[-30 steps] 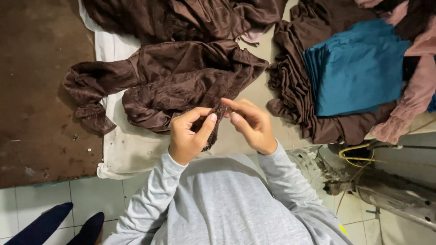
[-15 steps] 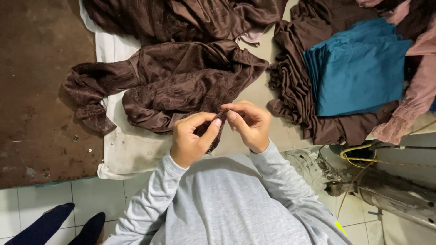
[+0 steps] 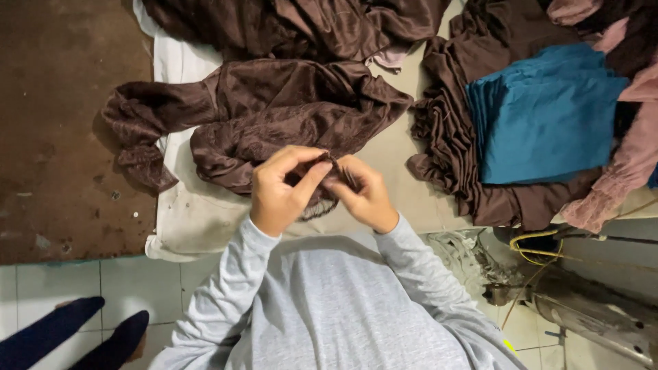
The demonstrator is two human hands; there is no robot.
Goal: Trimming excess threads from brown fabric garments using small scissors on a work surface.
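Note:
My left hand (image 3: 281, 188) and my right hand (image 3: 363, 192) meet close in front of my chest, fingertips pinching the same small dark bit of brown fabric edge (image 3: 327, 179). That edge belongs to a shiny brown garment (image 3: 274, 116) spread on the pale table (image 3: 205, 219), its sleeve reaching out to the left. Both hands are closed on the cloth, thumbs and forefingers touching. I wear a grey long-sleeved top.
More brown cloth (image 3: 295, 24) lies heaped at the far side. A folded stack of teal fabric (image 3: 548, 116) rests on dark brown cloth at the right, with pink fabric (image 3: 617, 171) beside it. A brown mat (image 3: 62, 123) and someone's dark-trousered legs (image 3: 62, 336) are at left; metal machine parts (image 3: 589, 315) at lower right.
Both hands stay together on the fabric edge; the fingers have shifted slightly, working along it. The garment on the table has not moved.

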